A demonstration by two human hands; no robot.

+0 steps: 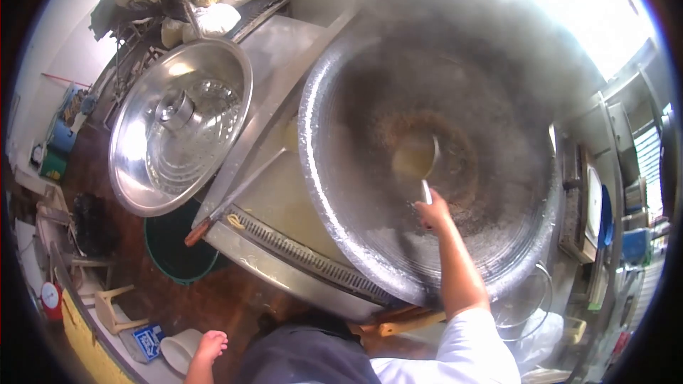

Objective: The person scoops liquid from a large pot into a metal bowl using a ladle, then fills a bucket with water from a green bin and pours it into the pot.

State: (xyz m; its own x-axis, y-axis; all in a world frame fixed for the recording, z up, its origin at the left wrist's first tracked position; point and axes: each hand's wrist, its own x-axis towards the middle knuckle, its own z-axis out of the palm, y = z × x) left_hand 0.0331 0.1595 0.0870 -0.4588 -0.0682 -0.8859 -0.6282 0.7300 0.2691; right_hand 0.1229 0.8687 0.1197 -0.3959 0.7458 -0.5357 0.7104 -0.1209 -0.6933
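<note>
My right hand (434, 212) is closed around the pale handle of a ladle (426, 190). It reaches into a very large, dark, steaming wok (309, 121), and the ladle's curved metal end is down in the yellowish liquid (411, 160) at the bottom. Steam blurs the bowl of the ladle. Low on the left, my left hand (212, 345) hangs beside my dark apron with its fingers curled in and nothing visible in them. A white tub (181, 348) is just behind it.
Left of the wok, a wide metal basin (128, 163) holds a small metal cup (176, 109) and some clear liquid. A wooden-handled tool (206, 229) lies across the steel counter (284, 281), near a slotted drain. Below the basin stands a green bin (181, 274).
</note>
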